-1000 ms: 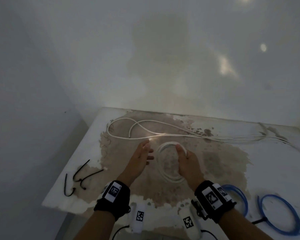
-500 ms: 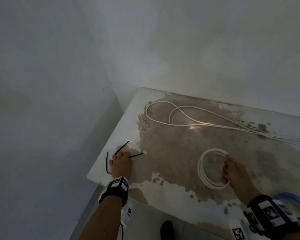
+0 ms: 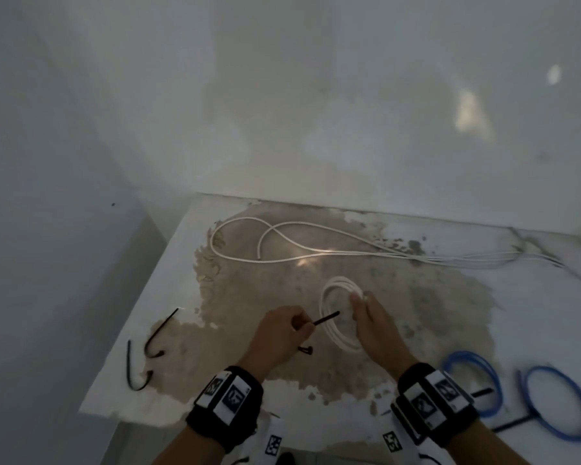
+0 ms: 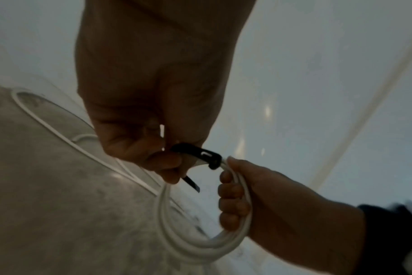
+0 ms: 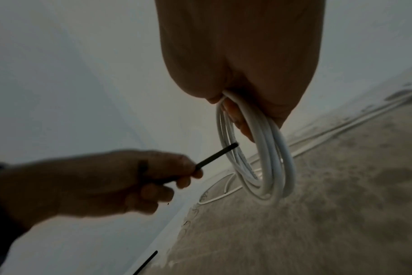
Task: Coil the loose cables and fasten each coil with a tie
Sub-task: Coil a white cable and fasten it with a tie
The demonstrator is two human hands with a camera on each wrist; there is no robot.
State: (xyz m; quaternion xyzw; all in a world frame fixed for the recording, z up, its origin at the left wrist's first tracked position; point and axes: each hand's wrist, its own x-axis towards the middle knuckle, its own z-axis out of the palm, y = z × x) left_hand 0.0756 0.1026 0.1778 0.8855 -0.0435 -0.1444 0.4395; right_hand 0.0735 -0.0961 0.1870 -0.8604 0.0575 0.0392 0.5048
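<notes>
Half a second before, the left hand (image 3: 280,333) lay far left among the ties; it had since come back pinching one black tie (image 3: 326,318), its tip poking into the white coil (image 3: 341,313). The right hand (image 3: 374,325) clenched the coil's right side, fingers (image 4: 233,197) curled through the loops, lifting it over the stained middle of the table (image 3: 168,273).

The turns could have sprung apart had that grip eased, and the tip might have caught only some strands, leaving a turn untied.

Counted: one white coil, one loose white cable (image 3: 282,243) at the far side, two blue coils (image 3: 473,384) near right, two spare ties (image 3: 155,344) near left.
</notes>
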